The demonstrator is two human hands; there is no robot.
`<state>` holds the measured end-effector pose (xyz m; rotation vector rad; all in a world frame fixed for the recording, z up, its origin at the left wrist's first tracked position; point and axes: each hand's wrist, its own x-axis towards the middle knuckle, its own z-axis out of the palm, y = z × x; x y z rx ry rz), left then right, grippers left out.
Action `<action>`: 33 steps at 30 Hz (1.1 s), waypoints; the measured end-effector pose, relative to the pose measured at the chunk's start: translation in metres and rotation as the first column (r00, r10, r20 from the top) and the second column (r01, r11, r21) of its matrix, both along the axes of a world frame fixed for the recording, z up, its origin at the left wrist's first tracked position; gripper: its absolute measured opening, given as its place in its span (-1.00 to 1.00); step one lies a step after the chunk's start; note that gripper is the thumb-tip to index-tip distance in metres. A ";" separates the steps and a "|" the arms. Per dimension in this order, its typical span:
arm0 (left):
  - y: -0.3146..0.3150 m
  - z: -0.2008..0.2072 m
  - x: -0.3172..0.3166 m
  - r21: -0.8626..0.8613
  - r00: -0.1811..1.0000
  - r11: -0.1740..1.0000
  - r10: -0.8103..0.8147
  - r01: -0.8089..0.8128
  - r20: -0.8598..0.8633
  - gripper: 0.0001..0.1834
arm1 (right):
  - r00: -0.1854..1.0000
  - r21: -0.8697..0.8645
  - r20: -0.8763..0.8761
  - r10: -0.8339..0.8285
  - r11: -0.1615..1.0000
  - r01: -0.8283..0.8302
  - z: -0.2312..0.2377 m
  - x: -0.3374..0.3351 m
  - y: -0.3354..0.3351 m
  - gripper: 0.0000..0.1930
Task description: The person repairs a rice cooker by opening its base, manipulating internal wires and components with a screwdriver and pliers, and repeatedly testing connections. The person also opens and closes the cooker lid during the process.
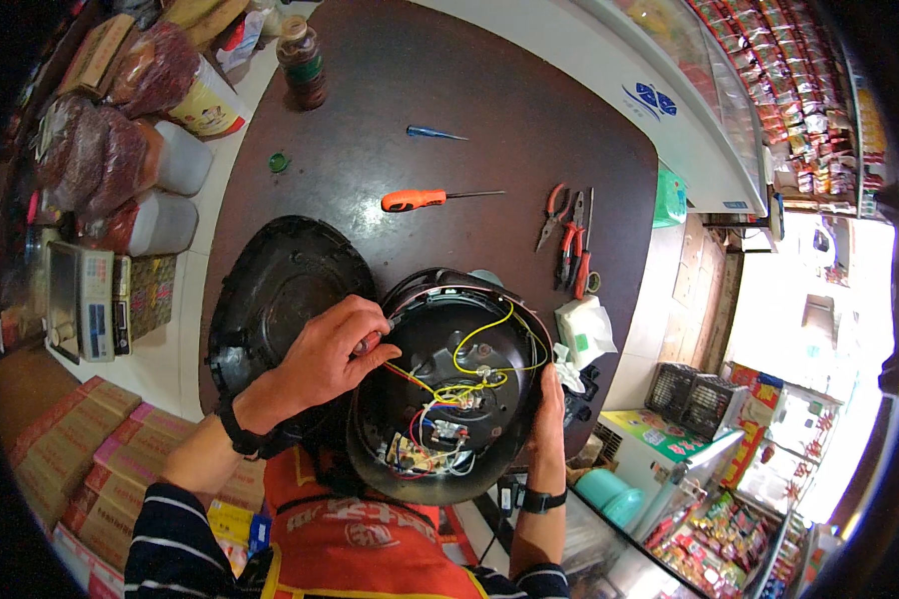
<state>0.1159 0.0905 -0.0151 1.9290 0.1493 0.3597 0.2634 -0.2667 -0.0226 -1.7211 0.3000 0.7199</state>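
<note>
An opened round black appliance body (440, 399), possibly a rice cooker, is tilted toward me at the table's near edge. Yellow, red, blue and white wires and a small circuit board (417, 454) show inside it. My left hand (335, 344) is closed around a small screwdriver (368, 345) with a dark red handle; its tip is at the body's upper left rim. Gripping the body's right side is my right hand (547, 414), its fingertips partly hidden. Left of the body lies a black plastic cover (290, 290), partly behind my left hand.
An orange screwdriver (415, 201), a blue pointed tool (433, 133), pliers (572, 250) and a green cap (279, 162) lie on the dark table (360, 100). A brown jar (303, 65) stands far left. White tissues (584, 329) sit right, a scale (80, 299) left.
</note>
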 end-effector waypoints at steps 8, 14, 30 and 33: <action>0.000 -0.002 0.005 -0.010 1.000 1.000 0.022 -0.022 0.016 -0.63 | 0.997 -0.017 -0.060 -0.051 0.999 0.050 0.004 0.002 0.002 -0.32; 0.002 0.001 0.012 -0.001 1.000 1.000 0.002 -0.002 0.009 -0.62 | 0.997 0.003 -0.062 -0.051 0.999 0.051 0.008 0.005 0.006 -0.35; 0.016 0.026 0.004 0.004 0.993 0.994 0.108 -0.108 0.057 -0.68 | 0.996 -0.047 0.078 0.036 0.998 -0.032 0.014 -0.005 0.015 -0.36; 0.027 0.040 -0.018 -0.243 0.967 0.938 0.256 -0.247 0.004 -0.79 | 0.993 0.077 0.113 0.045 0.996 -0.054 0.002 -0.006 0.006 -0.35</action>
